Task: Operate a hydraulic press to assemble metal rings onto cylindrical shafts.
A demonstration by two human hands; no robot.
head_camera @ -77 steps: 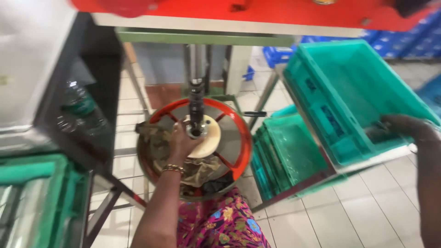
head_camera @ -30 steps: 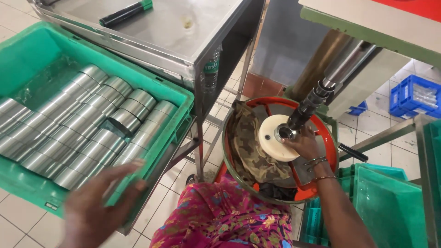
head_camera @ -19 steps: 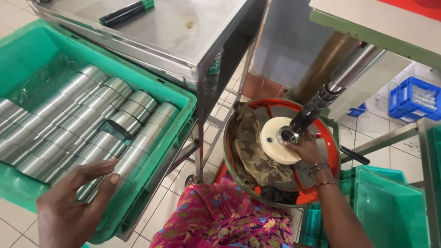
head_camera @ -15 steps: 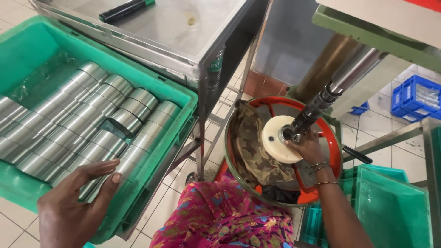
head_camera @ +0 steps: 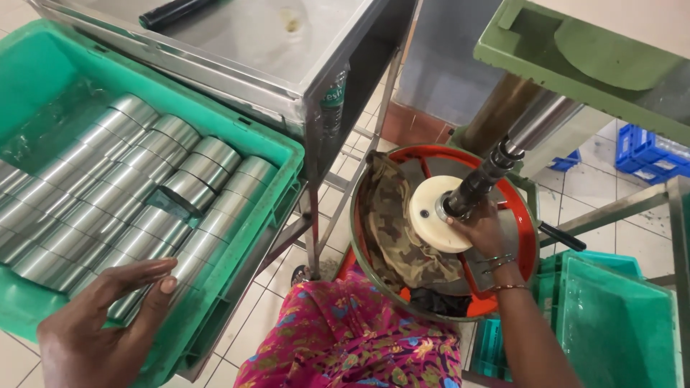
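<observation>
My left hand reaches into a green crate at the left, fingers apart over the near end of the shiny metal cylinders that lie in rows inside it. It holds nothing. My right hand rests at the tip of a dark machine spindle, against a cream round disc. The disc sits inside a red wheel with a patterned cloth draped in it. Whether the right fingers grip anything is hidden.
A steel table with a black tool stands behind the crate. Green crates stack at the lower right, blue crates farther back. A green machine frame hangs above the wheel. Tiled floor below.
My view swung from the right-side crates to the left crate. My left hand moved forward onto the near cylinders. My right hand stayed at the spindle and disc.
</observation>
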